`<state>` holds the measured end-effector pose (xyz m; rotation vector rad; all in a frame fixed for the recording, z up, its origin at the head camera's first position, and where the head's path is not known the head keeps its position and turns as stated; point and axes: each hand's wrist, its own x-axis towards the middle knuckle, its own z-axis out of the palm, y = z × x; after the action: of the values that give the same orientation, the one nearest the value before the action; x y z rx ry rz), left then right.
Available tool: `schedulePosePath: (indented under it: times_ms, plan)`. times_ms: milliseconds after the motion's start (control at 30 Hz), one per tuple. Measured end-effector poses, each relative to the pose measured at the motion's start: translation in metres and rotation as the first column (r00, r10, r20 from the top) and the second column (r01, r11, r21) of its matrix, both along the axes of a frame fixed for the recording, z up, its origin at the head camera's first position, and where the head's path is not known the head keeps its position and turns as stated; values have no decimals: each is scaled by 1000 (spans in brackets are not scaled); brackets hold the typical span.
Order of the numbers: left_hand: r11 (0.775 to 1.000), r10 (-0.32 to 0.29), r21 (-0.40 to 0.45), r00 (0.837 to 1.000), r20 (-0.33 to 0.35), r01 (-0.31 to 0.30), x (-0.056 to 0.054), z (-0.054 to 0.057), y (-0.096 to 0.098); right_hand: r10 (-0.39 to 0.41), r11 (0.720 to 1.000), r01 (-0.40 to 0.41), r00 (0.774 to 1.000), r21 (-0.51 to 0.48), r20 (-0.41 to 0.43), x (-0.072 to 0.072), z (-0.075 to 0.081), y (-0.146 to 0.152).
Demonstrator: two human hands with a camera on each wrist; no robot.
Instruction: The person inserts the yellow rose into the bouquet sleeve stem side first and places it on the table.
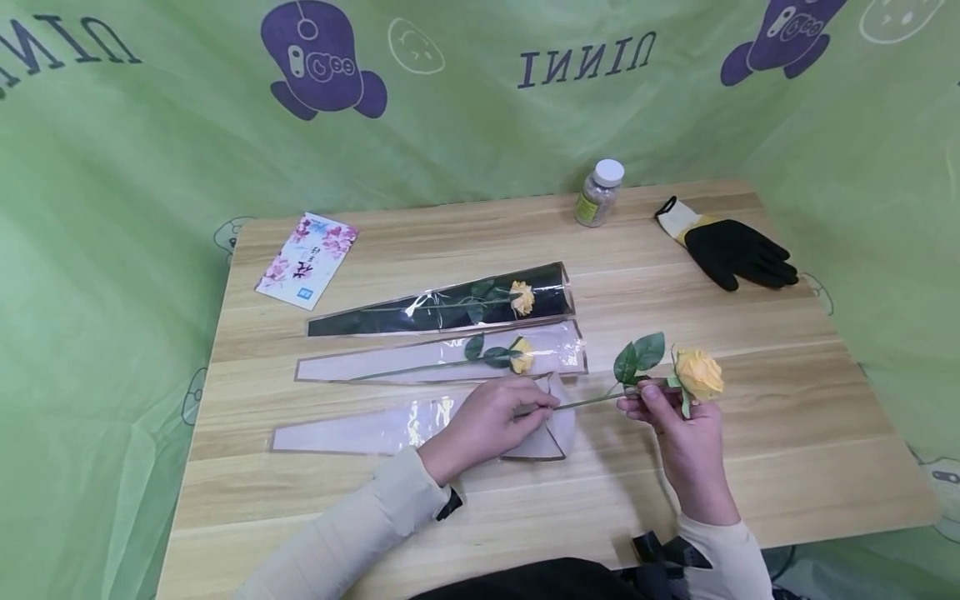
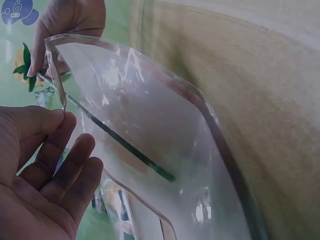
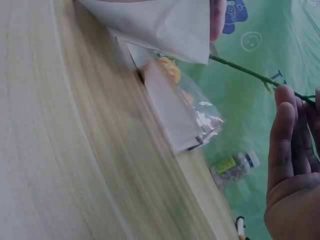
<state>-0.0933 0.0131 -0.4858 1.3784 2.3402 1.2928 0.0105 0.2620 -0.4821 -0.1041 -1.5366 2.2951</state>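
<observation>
My right hand (image 1: 690, 442) pinches the stem of a yellow artificial rose (image 1: 699, 374) just below its bloom, beside the green leaves (image 1: 639, 357). With thumb and forefinger, my left hand (image 2: 50, 160) pinches the rim of a white flower sleeve (image 1: 337, 429) with a transparent front. The sleeve's mouth gapes and lifts off the table toward the right hand. In the left wrist view, the lower end of the green stem (image 2: 112, 132) lies inside the sleeve, while bloom and leaves are outside. My left hand covers the sleeve's middle in the head view.
Behind lie a white sleeve (image 1: 408, 358) and a black sleeve (image 1: 390, 317), each holding a yellow rose. A floral card (image 1: 307, 260) rests at back left. A white-capped bottle (image 1: 597, 196) and a black glove (image 1: 731, 248) sit at back right on the wooden table (image 1: 810, 450).
</observation>
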Motion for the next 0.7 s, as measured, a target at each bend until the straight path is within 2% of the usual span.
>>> schedulePosePath:
  times_ms: [267,533,700]
  plan:
    - [1000,-3,7,999,-52,3,0,4,2,55,998,-55,998,-5,19,-1,-5,-3]
    - [1000,12,-20,999,-35,-13,-1,3,1,39,999,-39,999,21,-14,-1,-9,-1]
    - [1000,3,0,999,-42,-3,-1,7,2,55,990,-63,996,128,68,-1,-12,-6]
